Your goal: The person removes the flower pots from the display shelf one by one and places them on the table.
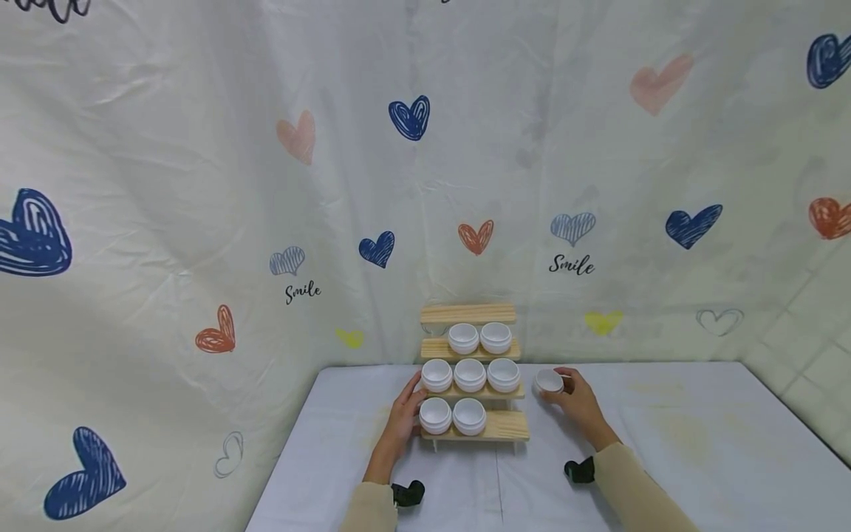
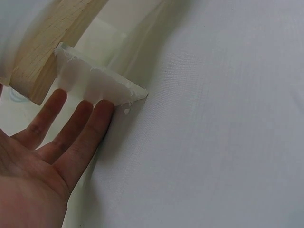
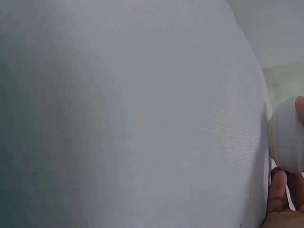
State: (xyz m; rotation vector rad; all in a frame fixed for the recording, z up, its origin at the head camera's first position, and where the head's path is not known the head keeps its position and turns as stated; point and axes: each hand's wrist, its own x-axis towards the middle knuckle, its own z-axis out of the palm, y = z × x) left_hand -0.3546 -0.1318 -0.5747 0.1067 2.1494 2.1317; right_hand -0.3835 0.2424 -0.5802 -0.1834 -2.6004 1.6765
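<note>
Showing the right hand (image 1: 577, 403) in the head view, I see its grip closed round a small white jar (image 1: 549, 380), fingers curled about the jar's far and outer side. The jar sits low over the white worktop (image 1: 665, 443), just beside the right end of the stepped wooden rack (image 1: 508, 425); whether it touches the cloth I cannot tell. In the right wrist view the jar (image 3: 285, 137) appears as a pale round body at the frame's edge, with a fingertip (image 3: 276, 190) below it.

The left hand (image 1: 402, 421) lies flat at the rack's opposite end, its grip released: straight fingers (image 2: 71, 128) reach the white foot (image 2: 97, 85) under the rack's wooden side piece (image 2: 47, 42).

Inward of the right grip, between the two hands, the rack carries seven more white jars: two on the lowest step (image 1: 453, 415), three on the next (image 1: 470, 374), two on the third (image 1: 479, 338). The top step (image 1: 468, 312) is bare wood. Behind stands a heart-printed cloth backdrop (image 1: 199, 185).
</note>
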